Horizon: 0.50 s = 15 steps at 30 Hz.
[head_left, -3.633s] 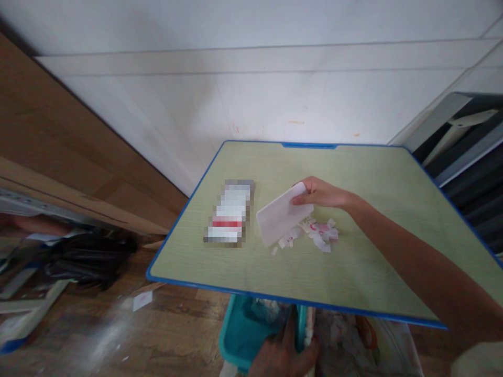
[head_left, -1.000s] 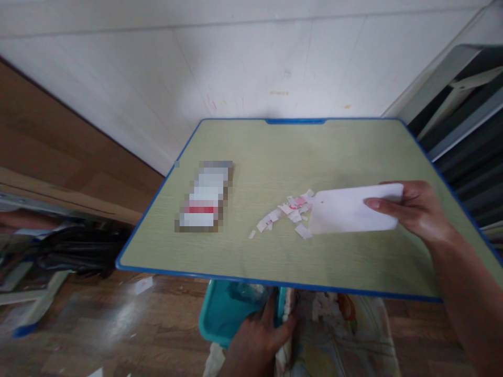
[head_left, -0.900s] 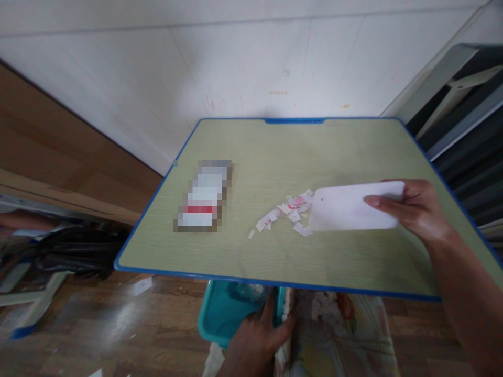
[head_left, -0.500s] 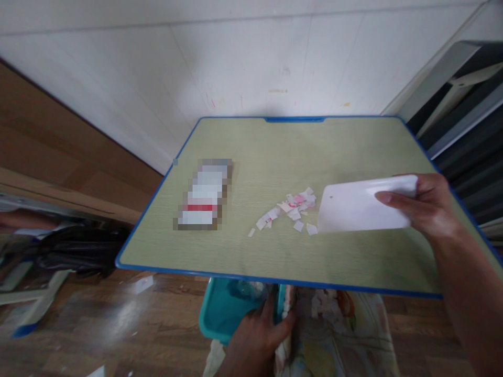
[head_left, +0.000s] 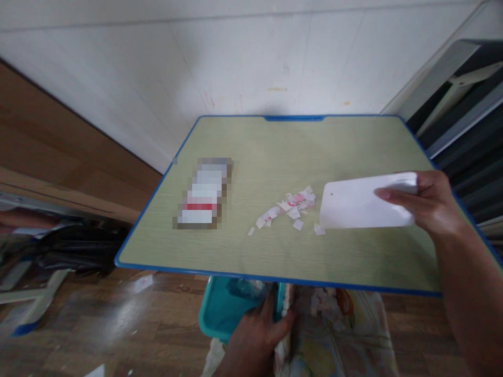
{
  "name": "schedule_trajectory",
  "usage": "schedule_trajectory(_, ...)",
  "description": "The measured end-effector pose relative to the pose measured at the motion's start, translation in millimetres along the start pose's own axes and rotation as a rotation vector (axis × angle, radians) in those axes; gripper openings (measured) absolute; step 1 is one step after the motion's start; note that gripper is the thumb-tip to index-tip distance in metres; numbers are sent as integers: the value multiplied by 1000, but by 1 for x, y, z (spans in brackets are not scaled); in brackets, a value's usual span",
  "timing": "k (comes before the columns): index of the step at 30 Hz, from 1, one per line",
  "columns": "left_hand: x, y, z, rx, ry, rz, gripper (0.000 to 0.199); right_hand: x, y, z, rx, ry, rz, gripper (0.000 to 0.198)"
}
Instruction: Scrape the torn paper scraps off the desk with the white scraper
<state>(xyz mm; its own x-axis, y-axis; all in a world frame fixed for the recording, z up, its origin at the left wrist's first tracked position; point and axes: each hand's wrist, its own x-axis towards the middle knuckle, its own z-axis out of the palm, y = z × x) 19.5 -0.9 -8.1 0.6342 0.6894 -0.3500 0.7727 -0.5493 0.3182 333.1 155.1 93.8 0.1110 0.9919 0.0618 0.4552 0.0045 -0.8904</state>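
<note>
My right hand grips a flat white plastic scraper, rectangular with a small hole near its left end, thumb laid on its face. The scraper is tilted up, its lower edge at or just above the table; contact is unclear. Left of it lies a loose band of torn paper scraps, white with pink and red marks. One scrap sits by the scraper's lower left corner. Below the table's front edge, my left hand is closed on the rim of a turquoise basin, which holds something clear and crumpled.
A pixelated box-like item lies on the table's left side. Patterned cloth with paper bits on it covers my lap area. Scraps litter the wooden floor. A white wall stands behind; a black bag is at left.
The scraper in my right hand has shifted slightly right. The scrap near its lower corner has also moved a little right. My left hand stays on the basin.
</note>
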Motion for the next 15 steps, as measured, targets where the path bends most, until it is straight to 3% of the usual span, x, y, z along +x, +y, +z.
schedule_trajectory(10,-1,-1,2,-13,11,17,69,-1,-3,2,4,-128,36,15)
schedule_trajectory(15,0,-1,1,11,-8,17,72,-1,2,-3,24,16,-33,13)
